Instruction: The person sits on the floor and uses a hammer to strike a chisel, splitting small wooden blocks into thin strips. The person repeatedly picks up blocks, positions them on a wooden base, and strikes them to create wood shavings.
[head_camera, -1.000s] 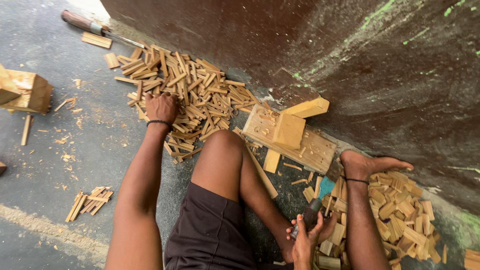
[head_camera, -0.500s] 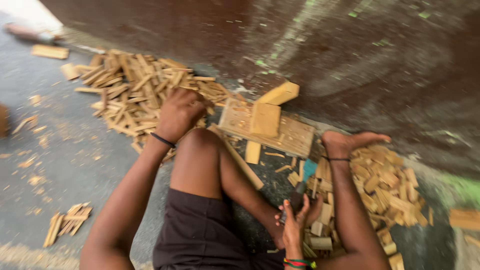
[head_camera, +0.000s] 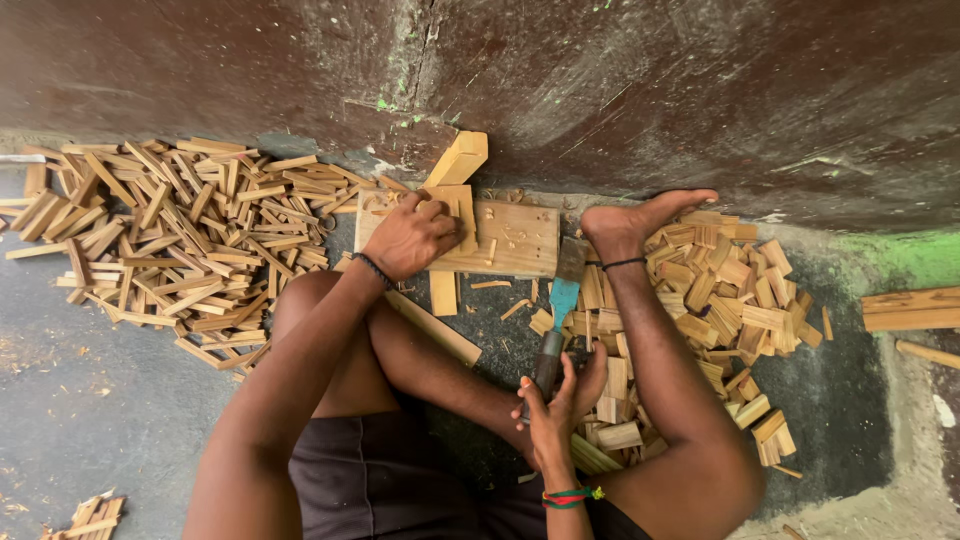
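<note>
Head view: a person sits on the floor with wood and a tool.

Left hand (head_camera: 420, 235) presses down on a small wood block (head_camera: 455, 215) lying on a flat board (head_camera: 515, 240). Right hand (head_camera: 560, 405) is wrapped tight around a chisel (head_camera: 558, 310). The chisel's long side runs from this hand up toward the board, its blade end pointing away from the body. Piles of wood sticks (head_camera: 180, 235) lie beside the left hand.
</note>
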